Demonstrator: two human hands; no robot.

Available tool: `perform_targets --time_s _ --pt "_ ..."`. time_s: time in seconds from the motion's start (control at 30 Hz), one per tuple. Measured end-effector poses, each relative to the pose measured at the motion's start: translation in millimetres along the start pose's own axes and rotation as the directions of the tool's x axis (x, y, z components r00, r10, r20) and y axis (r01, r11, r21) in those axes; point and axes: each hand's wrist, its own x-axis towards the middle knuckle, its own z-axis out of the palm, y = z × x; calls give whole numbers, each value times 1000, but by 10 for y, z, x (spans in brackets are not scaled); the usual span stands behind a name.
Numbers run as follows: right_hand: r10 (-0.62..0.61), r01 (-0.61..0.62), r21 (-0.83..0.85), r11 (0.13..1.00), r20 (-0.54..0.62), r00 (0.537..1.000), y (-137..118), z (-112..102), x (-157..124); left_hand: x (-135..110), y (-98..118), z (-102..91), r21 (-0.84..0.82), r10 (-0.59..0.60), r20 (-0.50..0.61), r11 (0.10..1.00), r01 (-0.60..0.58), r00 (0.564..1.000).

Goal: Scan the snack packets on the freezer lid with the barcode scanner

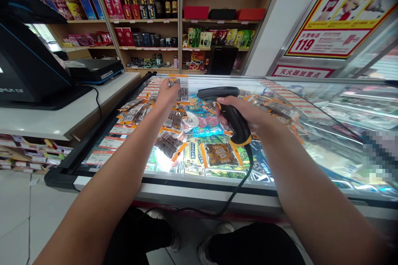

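My left hand (pixel 166 95) is raised over the glass counter (pixel 217 182) and pinches a small snack packet (pixel 180 87) with an orange edge, held upright. My right hand (pixel 241 112) grips the handle of a black barcode scanner (pixel 230 112) with an orange trim; its head points left toward the packet. The scanner's black cable (pixel 242 182) hangs down over the counter's front edge. Several similar orange-edged packets (pixel 169 143) and green snack bags (pixel 217 155) lie spread on the glass below both hands.
A black cash register screen (pixel 27 66) and a printer (pixel 96 70) stand on the white counter at left. Wooden shelves (pixel 178 20) with bottles and boxes fill the back wall. A glass case (pixel 351 112) extends to the right. My shoes show on the floor below.
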Motion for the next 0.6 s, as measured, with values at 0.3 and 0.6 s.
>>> perform_targets --time_s 0.3,0.6 --pt "49 -23 161 987 -161 986 -5 -38 83 -95 269 -459 868 -11 15 496 -7 1000" --pt "14 45 280 959 -205 979 -18 -84 97 -542 398 -43 867 -109 473 236 -439 874"
